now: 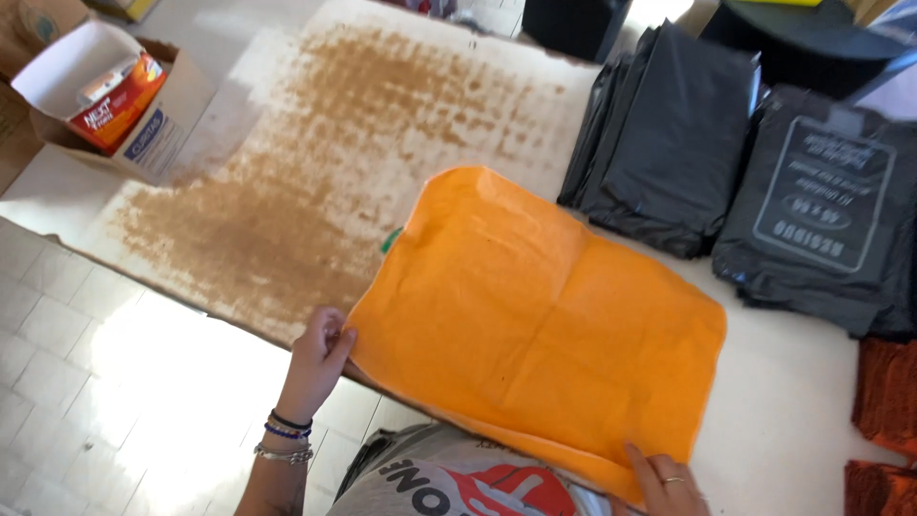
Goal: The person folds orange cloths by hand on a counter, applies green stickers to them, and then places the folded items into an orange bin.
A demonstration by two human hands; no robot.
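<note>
Clearly, with the left hand (320, 358) pinching one near corner of the orange cloth (535, 325) and the right hand (664, 481) gripping the other, it lies on the table (793, 411), likely to wrinkle if tugged unevenly.

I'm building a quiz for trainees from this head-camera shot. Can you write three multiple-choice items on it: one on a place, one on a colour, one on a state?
1. Where do the stacks of black plastic bags lie relative to the orange cloth?
A. beyond it, to the right
B. under it
C. on the floor to the left

2. What colour is the stain on the white board?
A. blue
B. brown
C. green

3. How is the cardboard box at far left?
A. taped shut
B. crushed flat
C. open, with packages inside

Answers: 1 A, the bags sit at upper right past the cloth's far edge. 2 B, a rusty brown patch spreads over the board. 3 C, its flaps stand up and packages show inside.

The left hand and right hand each pinch an edge of the cloth.
</note>
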